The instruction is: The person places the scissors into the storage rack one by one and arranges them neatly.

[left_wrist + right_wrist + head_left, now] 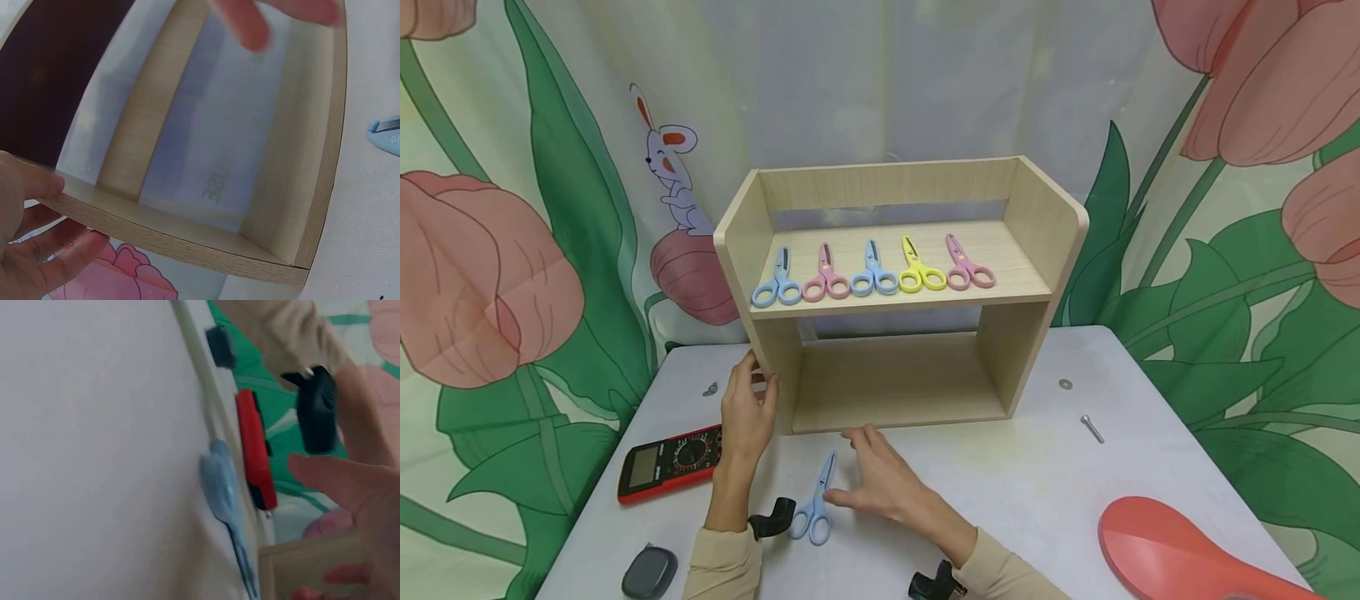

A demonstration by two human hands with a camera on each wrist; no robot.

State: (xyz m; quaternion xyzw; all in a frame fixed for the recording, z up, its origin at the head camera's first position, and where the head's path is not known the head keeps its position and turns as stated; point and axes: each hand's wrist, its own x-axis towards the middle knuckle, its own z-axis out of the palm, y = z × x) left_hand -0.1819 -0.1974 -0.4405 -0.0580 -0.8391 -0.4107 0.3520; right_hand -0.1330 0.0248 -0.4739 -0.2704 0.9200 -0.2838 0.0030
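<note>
A two-tier light wooden shelf (891, 185) stands at the back of the table. My left hand (751, 408) pinches its left side panel low down; in the left wrist view the thumb (45, 182) lies on the panel's edge and the fingers are on the outer side. My right hand (880, 479) is spread, fingers relaxed, in front of the shelf's lower front edge and holds nothing. Just left of its thumb, blue scissors (817, 504) lie on the table, tips towards the shelf. Blue, pink and yellow scissors (914, 271) rest in a row on the upper tier.
A red-and-black multimeter (670, 461) lies left of my left arm, a dark grey rounded object (650, 572) nearer the front. At the right are a bolt (1092, 429), a washer (1065, 384) and a large red paddle-shaped object (1165, 546). A small metal piece (711, 389) sits left of the shelf.
</note>
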